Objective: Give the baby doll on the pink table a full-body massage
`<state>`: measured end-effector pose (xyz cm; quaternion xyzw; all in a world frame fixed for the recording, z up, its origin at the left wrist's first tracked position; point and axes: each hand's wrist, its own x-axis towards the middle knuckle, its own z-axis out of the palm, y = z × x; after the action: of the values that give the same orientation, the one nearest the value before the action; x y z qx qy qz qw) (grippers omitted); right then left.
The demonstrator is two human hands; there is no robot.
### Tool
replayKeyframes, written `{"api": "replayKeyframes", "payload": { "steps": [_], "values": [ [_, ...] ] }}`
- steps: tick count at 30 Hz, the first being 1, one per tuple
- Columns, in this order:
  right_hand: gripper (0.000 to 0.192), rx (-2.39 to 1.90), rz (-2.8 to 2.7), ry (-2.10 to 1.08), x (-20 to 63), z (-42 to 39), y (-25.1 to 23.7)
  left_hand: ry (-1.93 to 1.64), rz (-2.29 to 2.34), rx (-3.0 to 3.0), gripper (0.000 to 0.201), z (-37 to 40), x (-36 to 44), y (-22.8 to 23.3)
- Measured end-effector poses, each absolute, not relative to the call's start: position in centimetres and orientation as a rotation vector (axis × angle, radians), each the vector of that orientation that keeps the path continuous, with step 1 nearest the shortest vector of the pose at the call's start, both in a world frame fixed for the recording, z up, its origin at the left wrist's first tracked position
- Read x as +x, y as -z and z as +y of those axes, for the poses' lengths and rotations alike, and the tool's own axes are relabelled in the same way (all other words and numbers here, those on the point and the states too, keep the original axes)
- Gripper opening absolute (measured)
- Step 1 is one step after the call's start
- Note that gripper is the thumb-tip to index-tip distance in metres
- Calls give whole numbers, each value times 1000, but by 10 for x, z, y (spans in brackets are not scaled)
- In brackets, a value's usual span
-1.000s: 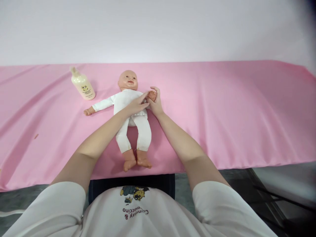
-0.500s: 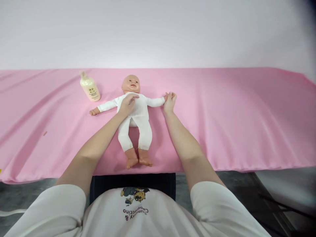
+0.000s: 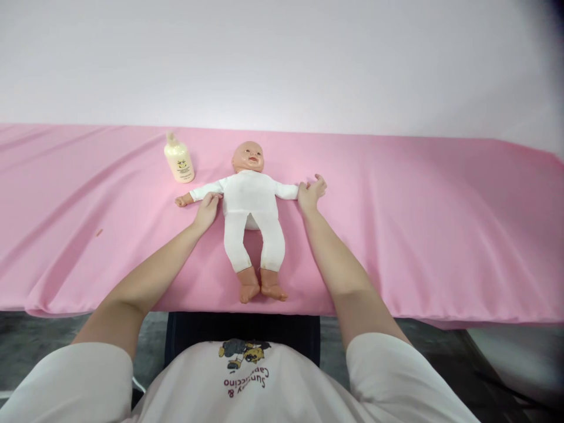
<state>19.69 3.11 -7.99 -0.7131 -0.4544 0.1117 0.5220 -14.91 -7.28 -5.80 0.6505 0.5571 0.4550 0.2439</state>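
A baby doll (image 3: 250,197) in a white suit lies on its back, arms stretched out sideways, with its bare feet toward me. Beside its chest, my left hand (image 3: 207,211) has its fingers bent together against the sleeved arm at the left, close to the armpit. At the end of the other sleeve, my right hand (image 3: 312,192) closes round the doll's hand, which it mostly hides; one or two of its fingers stick up. The doll's fist (image 3: 184,200) at the left lies uncovered on the cloth.
A cream pump bottle (image 3: 180,161) stands on the pink cloth (image 3: 423,235), behind the doll's arm at the left. Farther left lies a small brownish strip (image 3: 99,232). A white wall (image 3: 282,59) rises behind the table, whose front edge is near my body.
My left hand has left the doll's chest and moved to the arm at the left. My right hand stays at the doll's other hand, its fingers now more extended. The view has shifted slightly.
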Motion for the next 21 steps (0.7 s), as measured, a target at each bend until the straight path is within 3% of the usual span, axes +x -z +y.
{"api": "replayKeyframes", "payload": {
  "steps": [7, 11, 15, 21],
  "values": [
    [61, -1712, -1237, -143, 182, 6, 61, -1065, 1729, 1922, 14, -77, -134, 51],
    [52, -1344, -1509, -129, 158, -11, 43, -1011, 1865, 1846, 43, -70, -140, 57],
    [51, -987, -1709, -316, 114, -20, 21, -1068, 1870, 1807, 72, -64, -144, 58],
    [71, -721, -1931, -595, 44, -9, -11, -1335, 1603, 1859, 68, -60, -146, 55]
  ]
}}
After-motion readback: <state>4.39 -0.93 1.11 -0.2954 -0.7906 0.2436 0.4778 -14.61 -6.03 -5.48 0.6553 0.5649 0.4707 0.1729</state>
